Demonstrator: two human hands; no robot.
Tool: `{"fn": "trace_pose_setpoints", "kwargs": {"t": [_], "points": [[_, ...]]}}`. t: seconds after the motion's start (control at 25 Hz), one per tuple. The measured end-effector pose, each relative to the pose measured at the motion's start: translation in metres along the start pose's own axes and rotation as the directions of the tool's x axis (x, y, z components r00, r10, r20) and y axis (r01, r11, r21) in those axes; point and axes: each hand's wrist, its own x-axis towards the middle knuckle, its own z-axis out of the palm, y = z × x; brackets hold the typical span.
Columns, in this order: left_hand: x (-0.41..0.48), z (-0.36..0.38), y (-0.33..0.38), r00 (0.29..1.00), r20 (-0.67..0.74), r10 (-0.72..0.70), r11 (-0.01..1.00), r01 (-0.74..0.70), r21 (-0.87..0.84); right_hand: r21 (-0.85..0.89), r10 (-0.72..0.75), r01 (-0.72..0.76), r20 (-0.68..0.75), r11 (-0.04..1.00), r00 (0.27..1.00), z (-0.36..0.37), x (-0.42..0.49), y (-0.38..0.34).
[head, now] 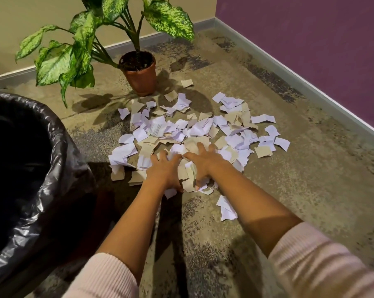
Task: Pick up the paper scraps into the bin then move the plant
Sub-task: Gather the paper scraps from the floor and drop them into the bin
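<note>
- Reaching down from the head view, I have both arms stretched out over the carpet (pixel 278 186), pink sleeves (pixel 323 265) pushed up to the forearms.
- My left hand (pixel 163 168) lies on the near edge of the paper scraps (pixel 194 130), fingers curled down into the pile and bunching a few white and tan pieces under the palm; it is a loose clutch on paper, not a closed fist.
- My right hand (pixel 203 163) sits just beside the left, fingers spread across the scraps and the thumb tucked low, with crumpled pieces gathered between the two hands. The spread is fairly wide, pressing on the paper rather than pinching it.
- The scraps cover the floor in front of me, white and tan mixed, thickest in the middle; one white piece (pixel 226 208) lies apart, nearer to me on the right.
- The plant (pixel 85 46) stands upright in its brown pot (pixel 141 76) at the far side of the pile, close to the beige wall (pixel 31 18), its leaves hanging out to the left. A few scraps lie just beside the pot's base.
- The bin (pixel 52 168), lined with a black bag, stands at my left, near the pile; its opening is dark and I cannot tell what it holds.
- A purple wall (pixel 310 39) runs along the right.
</note>
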Motion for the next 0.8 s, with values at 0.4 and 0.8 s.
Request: {"fn": "trace_pose_setpoints", "kwargs": {"t": [0.4, 0.8], "points": [[-0.042, 0.008, 0.011, 0.949, -0.307, 0.070, 0.992, -0.100, -0.081, 0.191, -0.028, 0.102, -0.354, 0.976, 0.935, 0.023, -0.049, 0.004], [-0.092, -0.037, 0.020, 0.908, -0.419, -0.010, 0.968, -0.095, -0.230, 0.590, 0.284, 0.016, -0.412, 0.808, 0.866, -0.020, -0.101, 0.014]]}}
